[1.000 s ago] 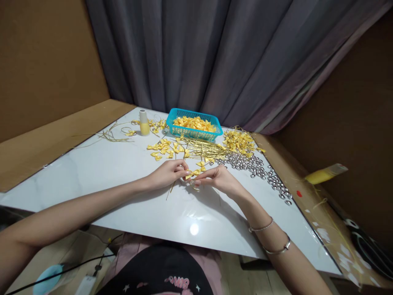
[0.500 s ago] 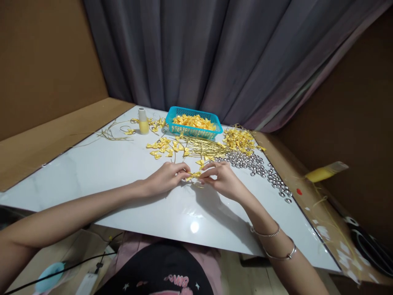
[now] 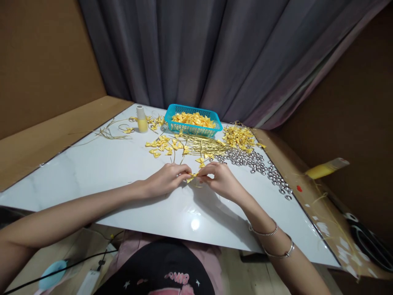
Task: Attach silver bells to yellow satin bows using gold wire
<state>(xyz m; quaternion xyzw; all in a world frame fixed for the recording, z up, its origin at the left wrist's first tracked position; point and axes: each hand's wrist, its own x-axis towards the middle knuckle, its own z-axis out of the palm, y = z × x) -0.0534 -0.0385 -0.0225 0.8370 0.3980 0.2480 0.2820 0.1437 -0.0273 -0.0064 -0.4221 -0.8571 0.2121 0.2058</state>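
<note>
Grip: the left hand [image 3: 168, 179] has thumb and forefinger closed on the left end of 1 yellow bow [image 3: 192, 178]; the right hand [image 3: 218, 180] pinches the right end. The bow lies between the 2 sets of fingertips, in front of the wearer. Detail at its centre is too small to tell.

The step appears to be shaping or tightening the bow. Apply equal, light tension at each end; excess pull on 1 side would probably skew the centre. Pinch near the edges so the middle remains visible. Guide the thin gold cord beneath the bow clear of the fingers, as it could snag.

Around the grip: loose bows [image 3: 164, 144] lie beyond the hands on the tabletop [image 3: 123, 159], next to a bundle of gold cords [image 3: 205, 146]. Silver pieces [image 3: 245, 159] spread to the right. Prevent the right wrist from sweeping them. A blue basket [image 3: 168, 114] of bows stands farther back.
</note>
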